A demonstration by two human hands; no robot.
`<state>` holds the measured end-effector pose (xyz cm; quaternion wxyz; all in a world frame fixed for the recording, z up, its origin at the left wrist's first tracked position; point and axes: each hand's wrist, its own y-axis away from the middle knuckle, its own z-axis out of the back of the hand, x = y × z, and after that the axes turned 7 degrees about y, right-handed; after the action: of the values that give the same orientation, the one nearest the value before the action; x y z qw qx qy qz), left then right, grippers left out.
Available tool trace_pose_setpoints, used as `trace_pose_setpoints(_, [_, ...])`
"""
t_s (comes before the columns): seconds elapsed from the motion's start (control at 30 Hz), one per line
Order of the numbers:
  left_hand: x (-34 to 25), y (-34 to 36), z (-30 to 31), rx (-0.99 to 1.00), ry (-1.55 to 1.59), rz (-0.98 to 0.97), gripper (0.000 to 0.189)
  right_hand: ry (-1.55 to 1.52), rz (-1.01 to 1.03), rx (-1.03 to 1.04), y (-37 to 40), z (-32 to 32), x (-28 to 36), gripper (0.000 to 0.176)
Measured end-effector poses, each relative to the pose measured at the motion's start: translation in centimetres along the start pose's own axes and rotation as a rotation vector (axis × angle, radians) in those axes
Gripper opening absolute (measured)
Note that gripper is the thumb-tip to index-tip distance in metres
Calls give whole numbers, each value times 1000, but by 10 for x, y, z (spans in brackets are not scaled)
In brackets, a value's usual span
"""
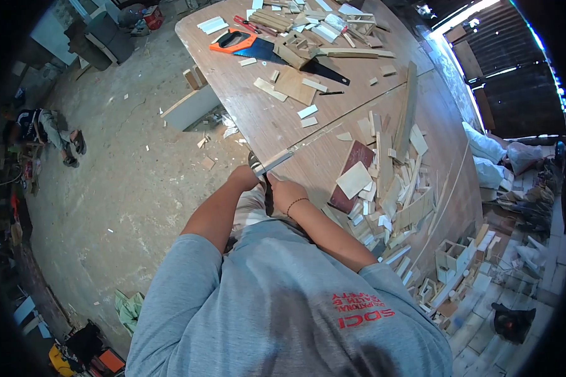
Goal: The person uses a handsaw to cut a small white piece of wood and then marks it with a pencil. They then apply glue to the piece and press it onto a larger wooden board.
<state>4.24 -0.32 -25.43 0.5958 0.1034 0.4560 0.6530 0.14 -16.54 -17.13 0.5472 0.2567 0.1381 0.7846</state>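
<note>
A short, narrow strip of pale wood lies across the near corner edge of the wooden table, slanting up to the right. My left hand is closed around its near end, just off the table edge. Close beside it, my right hand, with a beaded bracelet at the wrist, has its fingers bent against the strip from the right. The fingertips of both hands are partly hidden. Below the hands, part of a shoe shows beside the table edge.
On the tabletop lie an orange-handled handsaw, a dark pencil and many wood offcuts. A heap of scraps covers the right side. A grey-faced board stands below the left edge. A person sits far left.
</note>
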Motion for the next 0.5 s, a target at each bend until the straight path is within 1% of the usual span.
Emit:
trace_pose_setpoints(0.03, [-1, 1, -3, -21, 54, 47, 34, 56, 6, 57, 10, 17, 4, 41])
trace_pose_setpoints(0.07, [2, 0, -2, -47, 106, 99, 34, 62, 19, 51, 19, 34, 8, 41])
trace_pose_setpoints(0.1, [4, -2, -4, -54, 110, 105, 35, 86, 12, 78, 31, 46, 11, 42])
trace_pose_setpoints(0.17, [0, 9, -1, -41, 115, 93, 36, 108, 5, 121, 38, 45, 16, 42])
trace_pose_setpoints(0.23, [-2, 7, 4, -39, 124, 72, 36, 136, -15, 91, 27, 37, 17, 42])
trace_pose_setpoints(0.3, [0, 5, 1, -41, 129, 90, 37, 115, -36, 79, 0, 8, 16, 43])
trace_pose_setpoints(0.37, [-4, 8, 8, -39, 137, 96, 36, 101, -54, 55, -17, 2, 11, 44])
trace_pose_setpoints(0.43, [1, 8, 0, -28, 144, 108, 35, 68, -11, 56, -16, 7, 11, 47])
trace_pose_setpoints(0.47, [4, 2, -6, -33, 133, 84, 35, 72, -10, 53, -8, 10, 8, 47])
trace_pose_setpoints(0.5, [9, -6, -10, -43, 120, 61, 34, 115, 16, 84, 11, 27, 13, 47])
